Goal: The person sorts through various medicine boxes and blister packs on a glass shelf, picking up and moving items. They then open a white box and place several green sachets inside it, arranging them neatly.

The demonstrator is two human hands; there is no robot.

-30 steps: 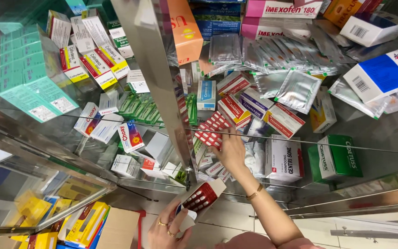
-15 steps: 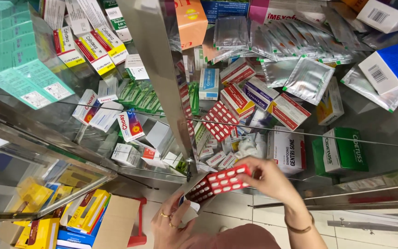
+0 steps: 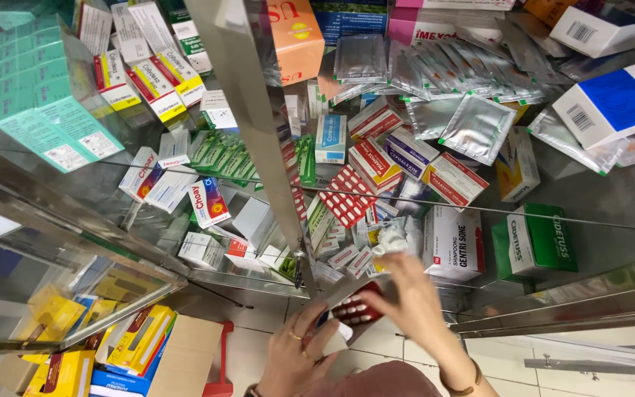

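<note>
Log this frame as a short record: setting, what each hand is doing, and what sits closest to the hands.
Setting: glass shelf crowded with medicine boxes and foil packs
Left hand: holds a small box from below
Right hand: on the red blister strip at the box's opening
Nearest: white and red box, green box

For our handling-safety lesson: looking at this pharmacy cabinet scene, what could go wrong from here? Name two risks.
1. Both hands, left hand and right hand, work one red blister strip over the floor; it could slip and drop.
2. The glass shelf carries loosely heaped boxes and foil sachets; a reaching arm might knock some off.
</note>
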